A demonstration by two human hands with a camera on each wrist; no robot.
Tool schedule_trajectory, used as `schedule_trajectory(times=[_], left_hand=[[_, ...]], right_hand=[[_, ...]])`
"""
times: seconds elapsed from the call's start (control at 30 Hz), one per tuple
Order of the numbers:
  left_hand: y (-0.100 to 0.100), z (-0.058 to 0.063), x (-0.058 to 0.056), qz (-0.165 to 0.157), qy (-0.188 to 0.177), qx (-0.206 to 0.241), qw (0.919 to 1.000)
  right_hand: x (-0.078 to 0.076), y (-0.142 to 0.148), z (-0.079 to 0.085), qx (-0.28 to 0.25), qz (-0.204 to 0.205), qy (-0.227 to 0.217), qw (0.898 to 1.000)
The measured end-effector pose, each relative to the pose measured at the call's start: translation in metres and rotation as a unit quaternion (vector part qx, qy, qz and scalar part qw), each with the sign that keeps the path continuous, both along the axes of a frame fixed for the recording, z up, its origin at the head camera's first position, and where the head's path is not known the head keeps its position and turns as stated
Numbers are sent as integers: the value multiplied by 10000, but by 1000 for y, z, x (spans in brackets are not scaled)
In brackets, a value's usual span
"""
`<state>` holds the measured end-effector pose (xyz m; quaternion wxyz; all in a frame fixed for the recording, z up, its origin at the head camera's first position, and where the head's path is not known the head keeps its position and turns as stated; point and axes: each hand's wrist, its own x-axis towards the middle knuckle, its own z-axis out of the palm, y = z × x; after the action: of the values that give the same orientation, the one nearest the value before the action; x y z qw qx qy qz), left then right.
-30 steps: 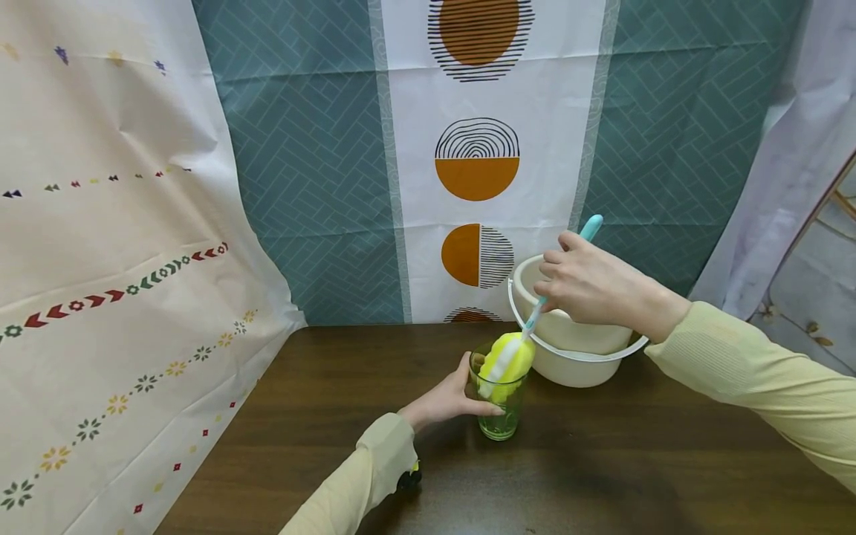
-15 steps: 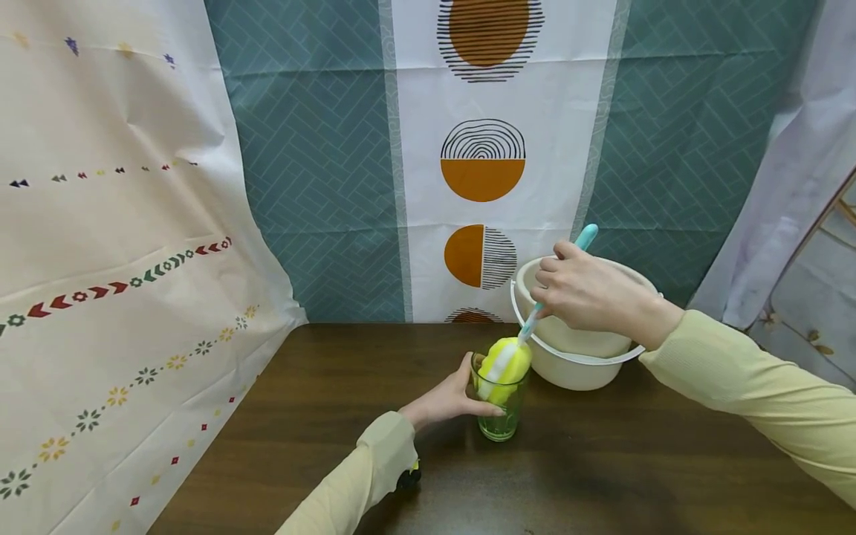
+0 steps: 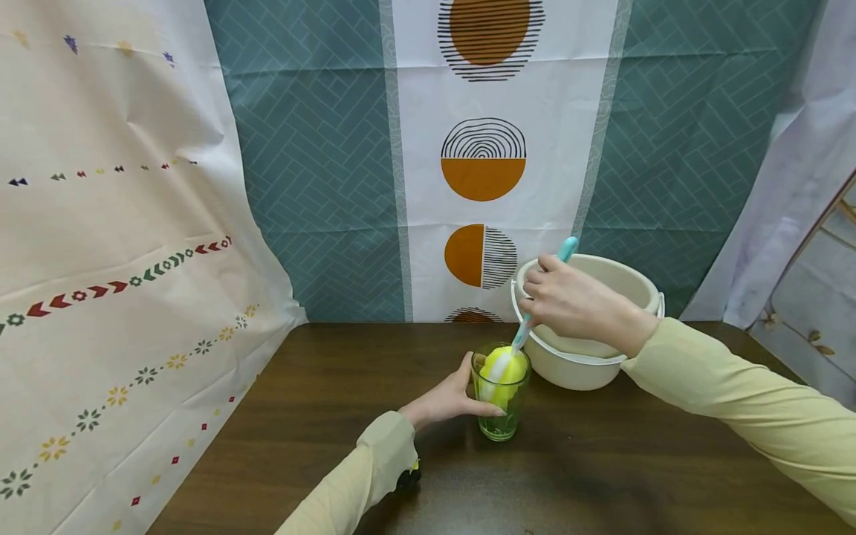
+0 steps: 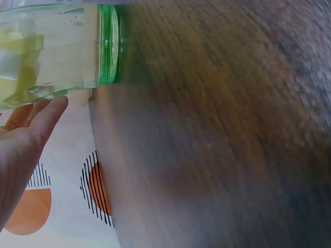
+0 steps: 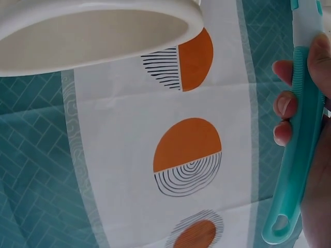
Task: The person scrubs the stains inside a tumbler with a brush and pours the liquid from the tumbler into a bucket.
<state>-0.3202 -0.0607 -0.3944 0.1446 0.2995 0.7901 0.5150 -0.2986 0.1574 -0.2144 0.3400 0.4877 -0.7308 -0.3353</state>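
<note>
A green-tinted drinking glass (image 3: 498, 425) stands upright on the wooden table, and my left hand (image 3: 449, 397) grips its left side, thumb toward the front. In the left wrist view the glass (image 4: 62, 51) lies sideways across the top, with left fingers (image 4: 44, 116) along its wall. My right hand (image 3: 578, 305) holds a sponge bottle brush by its turquoise handle (image 3: 568, 249). The brush's yellow-and-white sponge head (image 3: 503, 368) is inside the upper part of the glass. The right wrist view shows the right fingers (image 5: 284, 103) curled round the ribbed handle (image 5: 300, 150).
Two cream-white buckets (image 3: 582, 371), one nested in the other, stand behind the right hand at the table's back. A dark object with a yellow edge (image 3: 409, 475) shows by the left cuff. Patterned cloth (image 3: 314, 186) hangs behind the brown table (image 3: 321, 416).
My right hand has moved down and left, pushing the sponge head deeper into the glass; the handle now stands steeper. The left hand and glass have stayed nearly in place.
</note>
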Motion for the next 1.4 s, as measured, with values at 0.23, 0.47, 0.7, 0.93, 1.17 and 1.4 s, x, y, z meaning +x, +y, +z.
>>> schedule_trajectory(times=[0.23,0.47,0.7,0.93,1.17,1.4], left_hand=[[0,0,0,8,-5,-7,10000],[0,0,1,76,-113,-75,9999],[-1,1,3,239,-238,-271,9991],[-1,1,3,235,-209,-266,9992],[0,1,3,256,-206,-289,9990],[0,-1,2,222,-187,-194,9994]], right_hand=[[-2,-2,-5,64,8,95,9999],[-3,-3,-10,148,-61,167,9997],[-4,-5,-15,271,-103,157,9995],[-5,-6,-19,300,-139,166,9993],[-6,-6,-23,371,-160,243,9989],[-5,-7,-25,404,-181,223,9988]])
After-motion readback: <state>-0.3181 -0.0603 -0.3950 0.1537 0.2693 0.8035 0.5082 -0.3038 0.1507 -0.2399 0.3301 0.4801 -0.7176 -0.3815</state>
